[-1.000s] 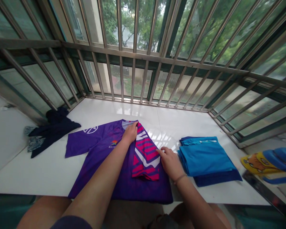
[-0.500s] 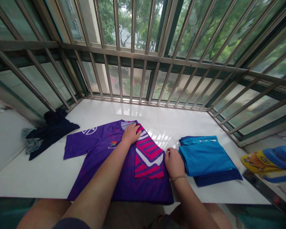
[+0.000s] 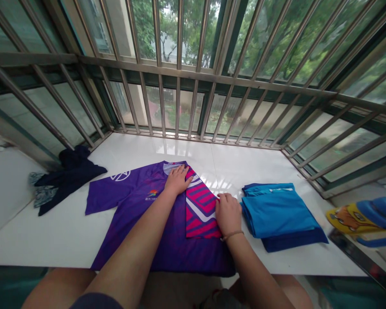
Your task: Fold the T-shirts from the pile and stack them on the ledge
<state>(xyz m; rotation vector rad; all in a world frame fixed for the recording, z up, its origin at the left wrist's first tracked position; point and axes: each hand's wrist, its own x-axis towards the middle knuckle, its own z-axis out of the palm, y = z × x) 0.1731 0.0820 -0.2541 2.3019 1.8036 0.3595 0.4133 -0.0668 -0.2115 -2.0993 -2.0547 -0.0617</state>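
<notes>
A purple T-shirt lies spread on the white ledge, collar away from me. Its right side is folded inward, so the pink, white and purple striped sleeve rests on the body of the shirt. My left hand presses flat beside the collar, fingers stretched out over the top of the fold. At the outer folded edge, my right hand has its fingers curled onto the shirt, covering part of the sleeve; its fingertips are partly hidden.
Folded blue clothes lie right of the shirt. Dark crumpled clothing is at the left wall. A yellow and blue bottle and a dark flat object sit far right. Metal window bars border the white ledge.
My right hand has moved slightly left and away from me, onto the folded edge. The striped sleeve has shifted a little to the right. My left hand stays nearly in place.
</notes>
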